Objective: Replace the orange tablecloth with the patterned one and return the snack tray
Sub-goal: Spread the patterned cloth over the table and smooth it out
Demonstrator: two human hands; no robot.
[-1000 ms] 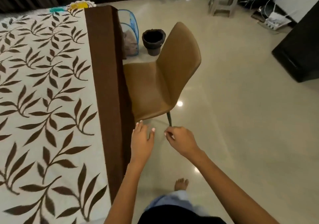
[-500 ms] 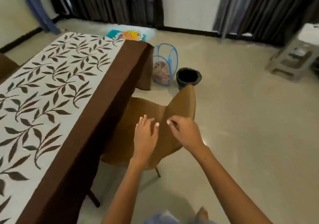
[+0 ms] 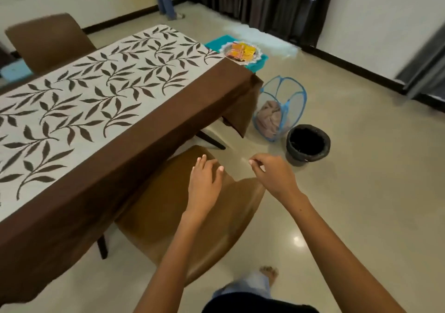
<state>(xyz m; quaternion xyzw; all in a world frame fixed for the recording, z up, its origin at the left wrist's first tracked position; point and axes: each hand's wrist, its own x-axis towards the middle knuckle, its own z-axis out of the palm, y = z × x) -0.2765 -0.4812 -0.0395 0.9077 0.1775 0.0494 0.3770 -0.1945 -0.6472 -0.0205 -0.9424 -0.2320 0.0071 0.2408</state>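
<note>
The patterned tablecloth (image 3: 101,100), cream with brown leaves and a wide brown border, covers the table and hangs over its near edge. Past the table's far corner the snack tray (image 3: 242,52), white-rimmed with yellow and orange packets, sits on a teal surface (image 3: 256,64). A bundled orange-pink cloth (image 3: 269,117) lies in a blue mesh basket (image 3: 281,88) on the floor. My left hand (image 3: 204,182) hovers over a brown chair with fingers straight, holding nothing. My right hand (image 3: 274,175) hangs beside it, fingers loosely curled and empty.
The brown chair (image 3: 168,216) stands half tucked under the table's near side, right below my hands. A second brown chair (image 3: 48,43) is at the far side. A black bucket (image 3: 308,143) stands next to the basket. Dark curtains line the back wall.
The view has swung up and to the left, bringing the table's far end and the snack tray into sight. Both hands stay empty in front of me over the chair.
</note>
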